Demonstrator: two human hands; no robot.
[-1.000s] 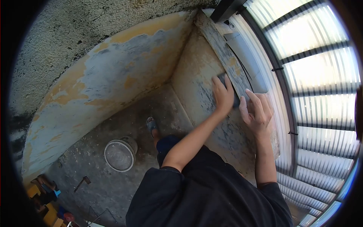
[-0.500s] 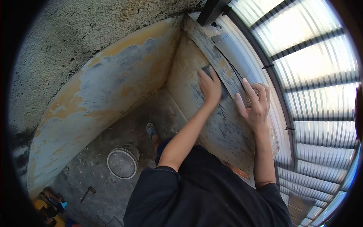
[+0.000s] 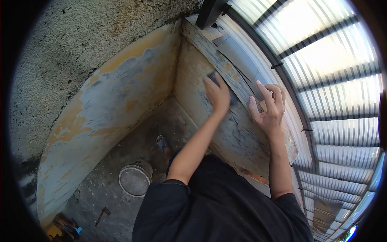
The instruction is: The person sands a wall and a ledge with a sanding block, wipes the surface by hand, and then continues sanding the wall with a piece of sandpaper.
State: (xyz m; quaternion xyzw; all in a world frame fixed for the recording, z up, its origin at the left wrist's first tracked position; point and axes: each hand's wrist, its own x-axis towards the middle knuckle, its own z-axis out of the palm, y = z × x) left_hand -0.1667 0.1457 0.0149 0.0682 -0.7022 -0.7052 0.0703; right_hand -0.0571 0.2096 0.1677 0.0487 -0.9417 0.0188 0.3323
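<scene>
My left hand (image 3: 218, 96) is closed around a dark flat block (image 3: 212, 78) and presses it to the low wall (image 3: 246, 137) just below its top edge. Part of the block is hidden under the fingers. Grey, dark-streaked patches mark the wall there, with tan areas closer to the corner. My right hand (image 3: 271, 105) is over the wall's top ledge (image 3: 229, 69), holding nothing, its thumb and fingers apart and bent. Pale dust whitens its fingertips.
A curved wall (image 3: 117, 92) with flaking yellow and grey paint meets the low wall at a corner. On the concrete floor stand a round bucket (image 3: 135, 181) and a hammer-like tool (image 3: 103, 215). Corrugated translucent panels (image 3: 322, 60) rise at the right.
The whole view has shifted, so the corner sits further left. Against the wall, my left hand and the block have slid slightly down and toward me. My right hand stays at the ledge.
</scene>
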